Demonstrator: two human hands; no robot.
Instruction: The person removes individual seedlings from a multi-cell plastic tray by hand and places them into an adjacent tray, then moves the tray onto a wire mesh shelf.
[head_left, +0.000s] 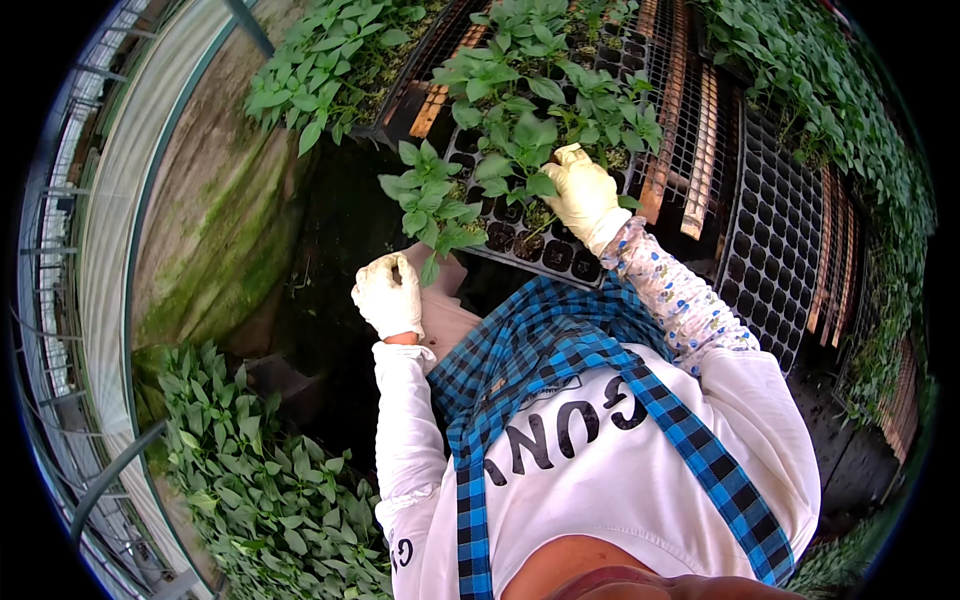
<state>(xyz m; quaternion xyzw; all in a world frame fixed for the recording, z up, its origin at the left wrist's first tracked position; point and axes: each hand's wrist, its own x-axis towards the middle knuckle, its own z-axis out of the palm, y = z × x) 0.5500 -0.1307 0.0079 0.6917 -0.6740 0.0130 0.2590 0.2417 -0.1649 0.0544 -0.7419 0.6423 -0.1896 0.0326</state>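
Note:
My left hand (388, 295), in a pale glove, is held beside a light trouser leg, left of the seedling tray. Its fingers are curled to the thumb around a small dark gap, with nothing seen in them. My right hand (583, 193), in a yellowish glove, is bent over the front part of a black plug tray (517, 261) among leafy green seedlings (517, 142). Leaves touch its fingers, and whether it grips a stem is hidden. A thin stem (534, 231) slants over the tray cells below it. Leafy seedlings (431, 199) overhang the tray's left corner.
Further right, a plug tray with dark cells (776, 225) lies by wooden slats (701, 161) and black mesh. More seedlings stand at upper left (330, 67), lower left (262, 480) and far right (817, 82). A metal pipe (120, 472) and plastic sheeting (127, 195) border the left.

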